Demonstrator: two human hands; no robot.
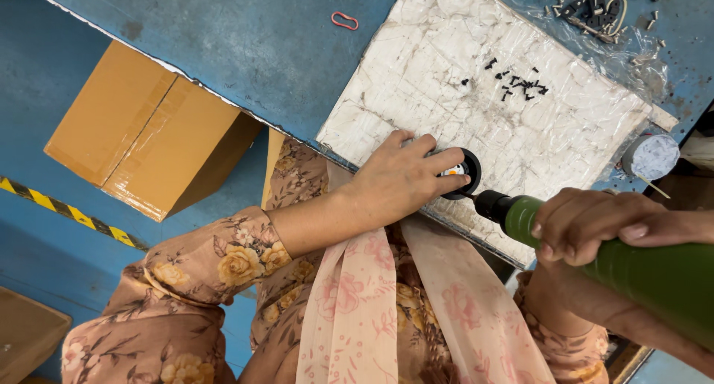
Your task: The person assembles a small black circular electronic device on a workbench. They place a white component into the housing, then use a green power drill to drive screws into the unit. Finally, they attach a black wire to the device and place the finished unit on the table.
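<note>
Left hand [401, 177] pins round part [460, 173] at board [416, 79] edge; right hand [587, 224] grips driver [647, 269].

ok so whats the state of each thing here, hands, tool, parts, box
left hand: pressed on the round black part, holding it to the board
round black part: flat on the white board, driver tip at its edge
right hand: closed around the green driver
green driver: tilted, tip on the part
black screws: loose, scattered
cardboard box: closed, on the floor
red rubber band: lying loose
</note>
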